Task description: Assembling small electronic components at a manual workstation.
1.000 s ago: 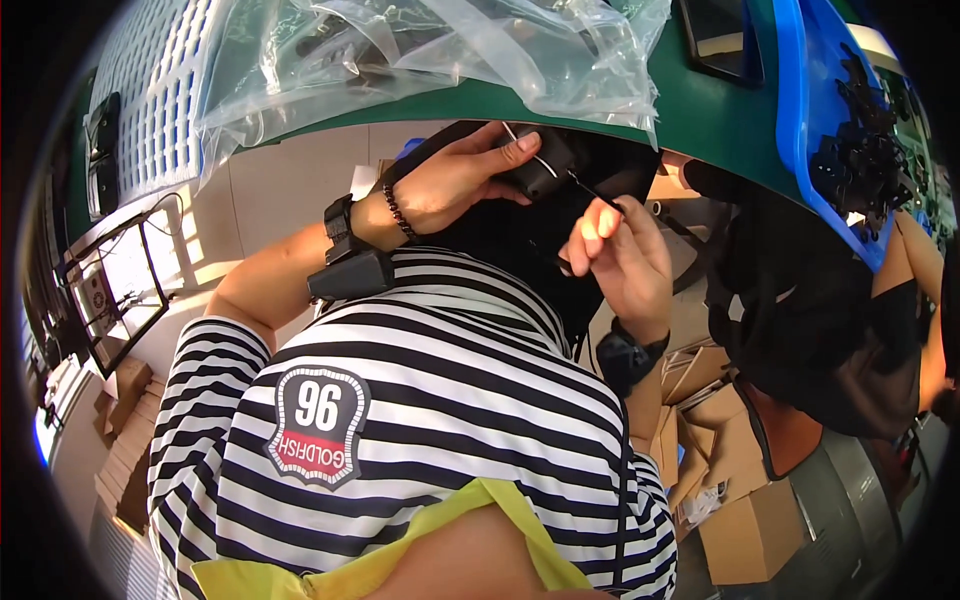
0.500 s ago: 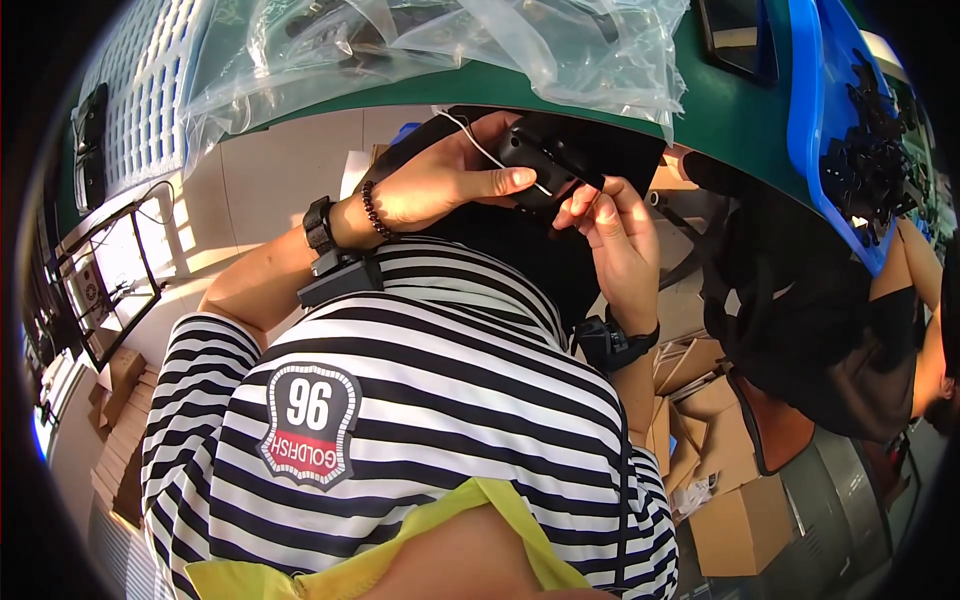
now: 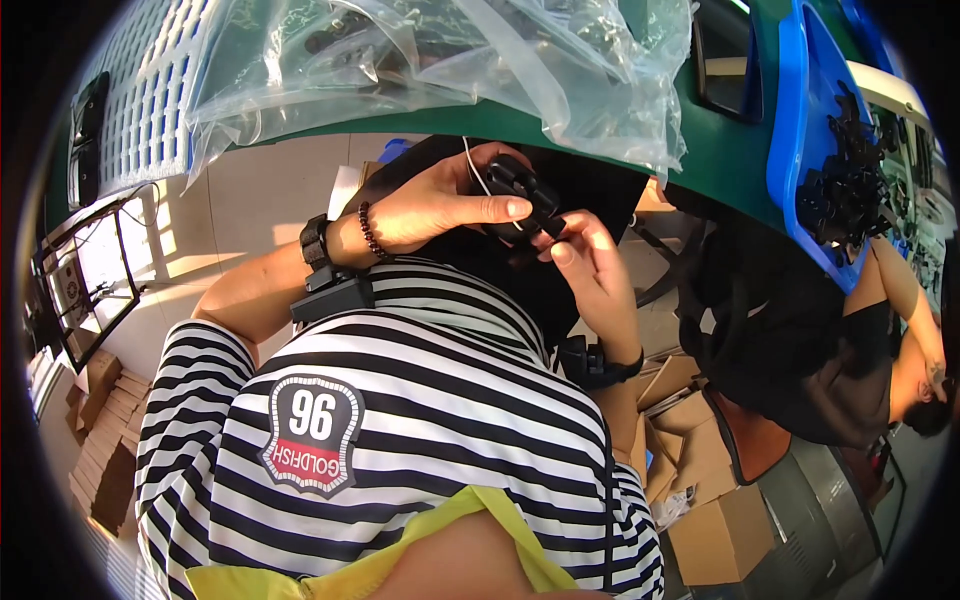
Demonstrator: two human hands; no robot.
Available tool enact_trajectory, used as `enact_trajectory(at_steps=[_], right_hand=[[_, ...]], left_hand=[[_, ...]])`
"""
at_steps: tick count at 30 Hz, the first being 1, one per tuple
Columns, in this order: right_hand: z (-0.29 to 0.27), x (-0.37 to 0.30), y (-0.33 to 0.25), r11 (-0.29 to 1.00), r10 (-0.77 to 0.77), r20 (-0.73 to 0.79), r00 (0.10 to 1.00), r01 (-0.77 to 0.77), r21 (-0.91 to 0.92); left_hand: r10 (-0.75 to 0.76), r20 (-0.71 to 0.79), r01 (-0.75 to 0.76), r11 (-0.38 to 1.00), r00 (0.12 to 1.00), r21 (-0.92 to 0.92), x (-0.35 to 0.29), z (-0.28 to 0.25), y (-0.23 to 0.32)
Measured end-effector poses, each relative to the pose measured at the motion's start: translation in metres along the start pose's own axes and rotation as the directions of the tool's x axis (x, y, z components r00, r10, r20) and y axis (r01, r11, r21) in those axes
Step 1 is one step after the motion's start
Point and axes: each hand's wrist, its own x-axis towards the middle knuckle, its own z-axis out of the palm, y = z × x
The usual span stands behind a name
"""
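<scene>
My left hand (image 3: 430, 208) is closed around a small black plastic device (image 3: 522, 186) with rounded edges, held over my lap below the table edge. Its thumb presses on the near side, and the other fingers are mostly hidden behind. A thin white cord (image 3: 473, 163) runs past the device and under the thumb. My right hand (image 3: 597, 278) pinches the device's lower right edge between thumb and fingers. Dark clothing behind makes the exact part in that pinch hard to make out.
Clear plastic bags (image 3: 440, 70) lie along the green table (image 3: 510, 120) edge. To the right are a black tray-like object (image 3: 728, 60) and a blue bin (image 3: 790, 130) holding black parts (image 3: 845, 185). A seated person (image 3: 780, 310) is close on the right, near cardboard boxes (image 3: 720, 535).
The device has turned in my left hand, showing a different side. My right hand has shifted slightly left and down with it, still at its edge. The whole view has shifted a little.
</scene>
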Motion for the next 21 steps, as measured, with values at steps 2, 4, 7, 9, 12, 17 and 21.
enact_trajectory(at_steps=[2,4,7,9,12,17,21], right_hand=[[-0.005,-0.002,-0.03,0.872,-0.142,-0.051,0.989,0.1,-0.478],[-0.01,-0.01,-0.066,0.862,-0.226,-0.119,0.967,0.141,-0.487],[-0.018,-0.005,-0.112,0.745,-0.494,-0.035,0.869,0.403,-0.531],[-0.008,0.013,-0.139,0.616,-0.595,-0.041,0.803,0.423,-0.664],[0.005,0.067,-0.166,0.488,-0.61,-0.024,0.792,0.352,-0.799],[-0.002,0.12,-0.175,-0.011,-0.477,0.459,0.749,0.517,-0.856],[-0.002,0.124,-0.174,0.13,-0.417,0.357,0.836,0.444,-0.887]], left_hand=[[0.021,-0.006,-0.021,0.999,1.0,-0.034,-0.001,-0.006,-0.006],[0.043,-0.013,-0.044,0.997,0.999,-0.058,-0.002,-0.011,-0.01],[0.011,0.047,-0.01,1.0,0.999,-0.026,-0.005,-0.019,-0.012],[0.037,0.086,-0.04,0.998,0.996,0.042,0.0,-0.019,-0.016],[0.078,0.124,-0.098,0.981,0.989,0.169,0.0,-0.018,-0.017],[0.135,0.141,-0.168,0.95,0.981,0.264,-0.006,-0.02,-0.013],[0.155,0.109,-0.181,0.939,0.982,0.291,-0.005,-0.022,-0.009]])
